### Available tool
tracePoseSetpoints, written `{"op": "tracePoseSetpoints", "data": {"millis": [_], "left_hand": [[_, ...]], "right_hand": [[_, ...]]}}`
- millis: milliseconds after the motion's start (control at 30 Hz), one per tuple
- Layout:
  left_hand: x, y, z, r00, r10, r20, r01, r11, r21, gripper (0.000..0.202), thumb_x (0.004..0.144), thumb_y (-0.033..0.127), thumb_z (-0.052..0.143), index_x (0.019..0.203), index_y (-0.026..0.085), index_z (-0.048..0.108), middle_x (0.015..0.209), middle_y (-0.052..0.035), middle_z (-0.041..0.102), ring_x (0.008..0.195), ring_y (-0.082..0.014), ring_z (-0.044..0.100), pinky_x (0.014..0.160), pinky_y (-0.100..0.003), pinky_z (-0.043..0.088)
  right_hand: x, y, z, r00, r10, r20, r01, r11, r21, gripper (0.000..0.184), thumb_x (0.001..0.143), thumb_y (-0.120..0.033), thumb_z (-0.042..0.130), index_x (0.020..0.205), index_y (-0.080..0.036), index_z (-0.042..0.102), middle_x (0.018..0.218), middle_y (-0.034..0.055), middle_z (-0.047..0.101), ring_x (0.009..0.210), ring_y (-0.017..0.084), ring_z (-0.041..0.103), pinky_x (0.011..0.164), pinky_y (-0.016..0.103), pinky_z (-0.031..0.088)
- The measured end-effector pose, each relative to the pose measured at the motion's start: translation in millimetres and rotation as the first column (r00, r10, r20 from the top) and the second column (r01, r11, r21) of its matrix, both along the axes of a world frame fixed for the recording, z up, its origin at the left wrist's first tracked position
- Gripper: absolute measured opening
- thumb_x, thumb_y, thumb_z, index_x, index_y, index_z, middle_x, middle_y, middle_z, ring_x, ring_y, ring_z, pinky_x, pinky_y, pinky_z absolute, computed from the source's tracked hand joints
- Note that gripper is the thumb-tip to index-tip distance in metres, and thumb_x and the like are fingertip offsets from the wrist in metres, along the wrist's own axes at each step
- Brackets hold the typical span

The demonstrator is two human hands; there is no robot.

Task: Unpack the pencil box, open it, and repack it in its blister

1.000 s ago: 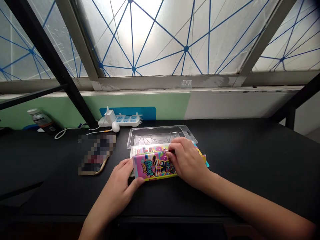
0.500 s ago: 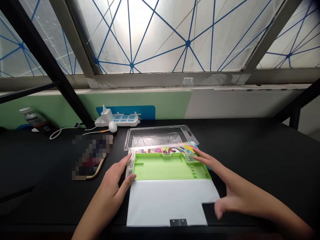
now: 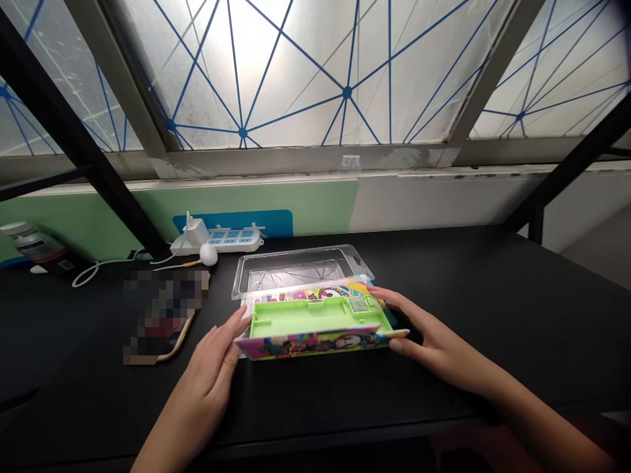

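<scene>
A pencil case [image 3: 300,318] with a bright green plastic tray lies on the black table, its colourful cartoon-printed lid [image 3: 320,343] raised part way along the near side. My left hand [image 3: 214,364] holds the case's left end, fingers along the side and thumb by the lid. At the right end, my right hand [image 3: 424,335] has its thumb on the lid's corner and its fingers against the far side of the tray. A small clear compartment [image 3: 359,303] sits in the tray's far right corner. Behind and partly under the case is a printed card [image 3: 340,290].
A clear plastic package shell [image 3: 362,266] lies behind the case. To the left is a blurred-out phone-like item [image 3: 167,322]. A white power strip [image 3: 231,240] with a plug and cable stands by the wall, and a bottle [image 3: 37,246] is at the far left.
The lid, earlier lying flat toward me with its white inside up, has swung up so its printed outside shows. My right thumb has moved up with it. The view has shifted right.
</scene>
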State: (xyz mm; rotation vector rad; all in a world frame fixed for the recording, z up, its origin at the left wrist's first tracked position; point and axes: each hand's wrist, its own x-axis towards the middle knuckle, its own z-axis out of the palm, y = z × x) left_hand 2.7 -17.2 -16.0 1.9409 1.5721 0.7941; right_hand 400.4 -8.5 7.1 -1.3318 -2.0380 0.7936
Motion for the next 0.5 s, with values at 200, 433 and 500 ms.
{"op": "tracePoseSetpoints", "data": {"millis": [200,433,500], "left_hand": [[1.5,1.2,0.0,1.0,0.011,0.002,-0.011,1.0,-0.004,0.057,0.106,0.051,0.034,0.159,0.031,0.033,0.154,-0.0061,0.055,0.146,-0.028,0.045,0.122,-0.056,0.032],[9.2,0.4,19.0,0.989,0.034,0.145,-0.057,0.986,0.156,0.054,0.102,0.052,0.051,0.151,0.03,0.045,0.145,-0.0063,0.064,0.138,-0.0297,0.056,0.111,-0.044,0.049],[17.3,9.1,31.4,0.99,0.043,0.136,-0.071,0.976,0.206,0.056,0.102,0.051,0.051,0.152,0.028,0.043,0.152,-0.0087,0.056,0.142,-0.0314,0.051,0.112,-0.046,0.047]], "right_hand": [[-3.3,-2.0,-5.8,0.998,-0.043,0.048,0.042,0.999,0.009,0.084,0.085,-0.047,0.077,0.156,-0.031,0.036,0.156,0.0134,0.051,0.141,0.035,0.051,0.113,0.054,0.046],[-6.2,14.4,10.7,0.993,-0.048,-0.106,0.056,0.996,0.071,0.076,0.08,-0.045,0.083,0.146,-0.029,0.049,0.149,0.0128,0.057,0.132,0.035,0.058,0.11,0.055,0.05],[-6.6,35.9,21.3,0.99,-0.02,-0.14,0.035,0.994,0.104,0.074,0.08,-0.046,0.083,0.144,-0.028,0.05,0.15,0.0138,0.056,0.132,0.034,0.058,0.11,0.055,0.05]]}}
